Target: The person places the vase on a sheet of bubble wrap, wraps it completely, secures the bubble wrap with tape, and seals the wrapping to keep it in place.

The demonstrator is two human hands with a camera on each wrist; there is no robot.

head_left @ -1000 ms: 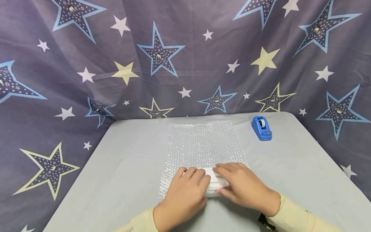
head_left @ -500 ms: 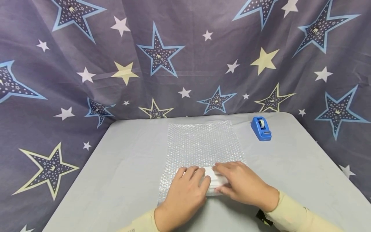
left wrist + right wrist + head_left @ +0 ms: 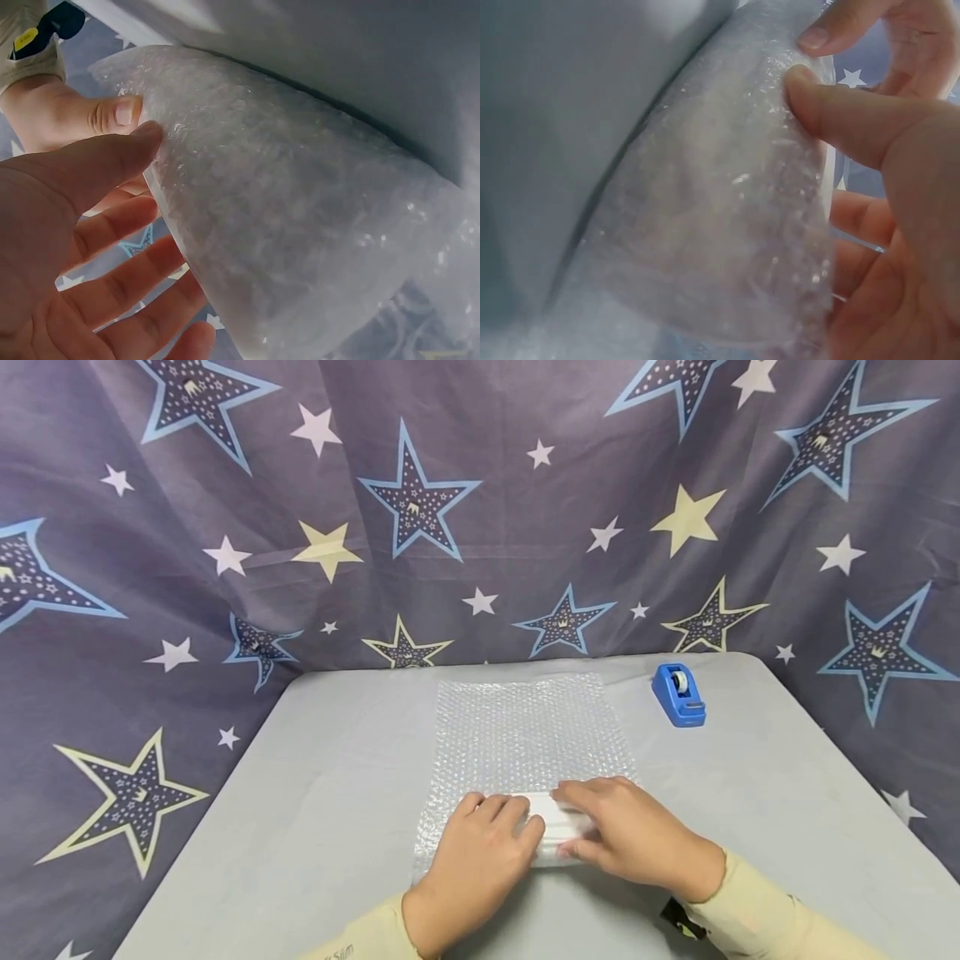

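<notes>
A sheet of bubble wrap (image 3: 525, 727) lies flat on the table, its near end folded up around a white object (image 3: 553, 814) with fine lines across its top. The object's kind is hidden by the wrap and the hands. My left hand (image 3: 480, 864) grips the bundle's left part, fingers over the top and thumb on the near side. Close beside it, my right hand (image 3: 633, 839) holds the right part the same way. In the left wrist view, the left thumb (image 3: 112, 161) presses on the bubble wrap's edge; the right thumb (image 3: 855, 116) does likewise in the right wrist view.
A blue tape dispenser (image 3: 678, 696) with a roll of tape stands at the back right of the grey-covered table (image 3: 337, 760). Behind the table hangs a dark curtain (image 3: 495, 510) patterned with stars.
</notes>
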